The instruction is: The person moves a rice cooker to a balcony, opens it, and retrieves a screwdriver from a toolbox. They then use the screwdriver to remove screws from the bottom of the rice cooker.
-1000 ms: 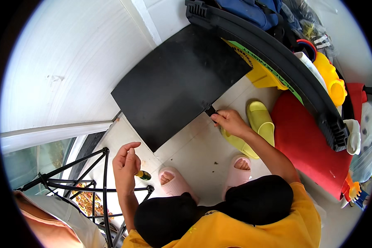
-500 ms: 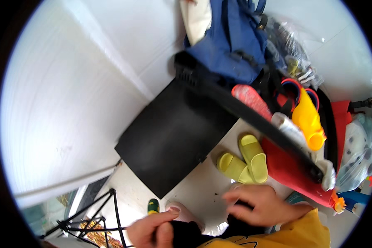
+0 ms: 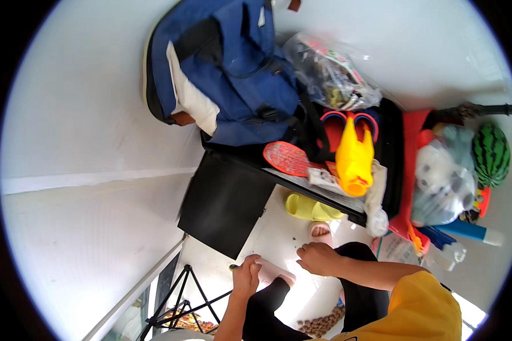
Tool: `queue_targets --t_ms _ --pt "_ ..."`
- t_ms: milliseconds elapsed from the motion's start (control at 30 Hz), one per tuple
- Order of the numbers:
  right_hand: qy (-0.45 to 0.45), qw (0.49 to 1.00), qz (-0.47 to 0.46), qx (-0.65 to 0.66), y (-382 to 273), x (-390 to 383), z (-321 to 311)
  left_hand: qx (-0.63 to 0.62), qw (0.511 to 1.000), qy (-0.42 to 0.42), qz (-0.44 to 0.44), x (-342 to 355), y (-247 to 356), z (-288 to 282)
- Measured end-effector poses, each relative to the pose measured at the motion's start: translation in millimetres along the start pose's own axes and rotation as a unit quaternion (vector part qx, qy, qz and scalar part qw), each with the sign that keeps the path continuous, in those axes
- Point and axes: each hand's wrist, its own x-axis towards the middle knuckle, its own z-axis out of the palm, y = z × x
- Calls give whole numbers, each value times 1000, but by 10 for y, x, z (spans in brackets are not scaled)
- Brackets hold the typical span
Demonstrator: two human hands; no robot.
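My left hand (image 3: 246, 276) hovers in front of my legs with its fingers curled in, and nothing shows in it. Across from it, my right hand (image 3: 320, 258) is bent at the wrist, its fingers closed and apparently empty. Neither hand touches the objects ahead. Beyond them a black tray-like top (image 3: 390, 170) bears a yellow rubber chicken (image 3: 355, 159), a coral-red speckled oval piece (image 3: 289, 159), a rolled white cloth (image 3: 375, 199) and a blue backpack (image 3: 239, 74). Below its left part is a flat black panel (image 3: 224, 202) with a small catch on its edge.
Yellow-green slides (image 3: 313, 208) lie on the floor beneath the tray's edge. A black folding frame (image 3: 185, 295) stands at lower left. At right a red bin (image 3: 413, 170) adjoins a bagged plush toy (image 3: 441, 179) and a watermelon-patterned ball (image 3: 490, 154). A clear plastic bag (image 3: 335, 74) leans behind.
My view has shifted, so the backpack and tray sit further left and more of the right side shows. Both hands appear higher in the picture, fingers curled. Nothing was picked up.
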Motion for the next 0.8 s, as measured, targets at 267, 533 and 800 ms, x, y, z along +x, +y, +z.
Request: queue_targets --t_ms 267,533,800 --pt "-10 952 -62 300 -519 -848 120 -494 855 63 -143 -713 1585 268" --pt "-247 853 57 457 -2319 -2191 -1069 -577 770 153 -224 -2016 2953 -787" --pt "-456 767 10 451 -2943 -2896 -1245 -744 500 394 -201 -3555 3587 -710"
